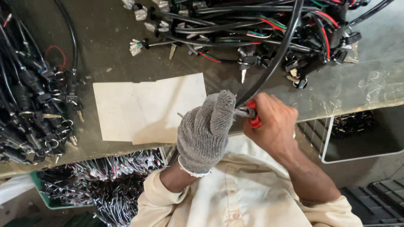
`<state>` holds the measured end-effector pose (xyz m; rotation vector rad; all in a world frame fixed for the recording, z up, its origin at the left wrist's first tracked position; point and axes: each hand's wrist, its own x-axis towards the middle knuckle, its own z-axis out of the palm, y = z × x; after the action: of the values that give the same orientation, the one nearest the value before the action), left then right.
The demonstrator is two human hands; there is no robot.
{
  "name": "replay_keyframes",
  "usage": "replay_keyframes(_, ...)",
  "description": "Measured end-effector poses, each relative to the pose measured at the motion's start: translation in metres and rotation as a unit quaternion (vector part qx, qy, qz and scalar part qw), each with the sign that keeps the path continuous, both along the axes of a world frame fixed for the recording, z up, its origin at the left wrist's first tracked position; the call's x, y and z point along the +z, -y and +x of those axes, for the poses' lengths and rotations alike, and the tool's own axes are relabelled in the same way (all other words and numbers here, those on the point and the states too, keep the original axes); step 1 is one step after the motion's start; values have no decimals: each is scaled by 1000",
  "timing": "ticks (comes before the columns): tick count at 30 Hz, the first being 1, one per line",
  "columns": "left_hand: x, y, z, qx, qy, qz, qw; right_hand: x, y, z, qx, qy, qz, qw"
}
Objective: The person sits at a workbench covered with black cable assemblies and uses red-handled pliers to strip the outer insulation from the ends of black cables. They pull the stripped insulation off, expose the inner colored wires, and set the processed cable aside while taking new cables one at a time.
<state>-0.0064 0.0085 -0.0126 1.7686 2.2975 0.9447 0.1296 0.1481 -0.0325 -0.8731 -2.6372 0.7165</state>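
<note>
My left hand, in a grey knitted glove, is closed around the near end of a thick black cable that runs up and away to the pile at the back. My bare right hand grips a red-handled cutter or plier whose metal jaws sit at the cable end, right against the gloved fingers. Both hands are over the near edge of the grey workbench, close to my chest.
A pale card sheet lies on the bench left of the hands. Tangled wire harnesses with connectors fill the back. Black cables with keys lie at the left. A green bin of wires and a white crate stand below.
</note>
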Motion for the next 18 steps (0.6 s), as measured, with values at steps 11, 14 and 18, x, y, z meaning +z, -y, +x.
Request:
replay_keyframes(11, 33, 0, -16, -28, 233, -7, 972, -12, 2, -18, 33, -98, -33, 994)
replay_keyframes(14, 41, 0, -27, -151, 425, -27, 892, -24, -11, -24, 95, -154, -52, 982)
replay_keyframes(18, 43, 2, -25, -91, 603, -131, 782, -29, -21, -26, 147, -180, -98, 968)
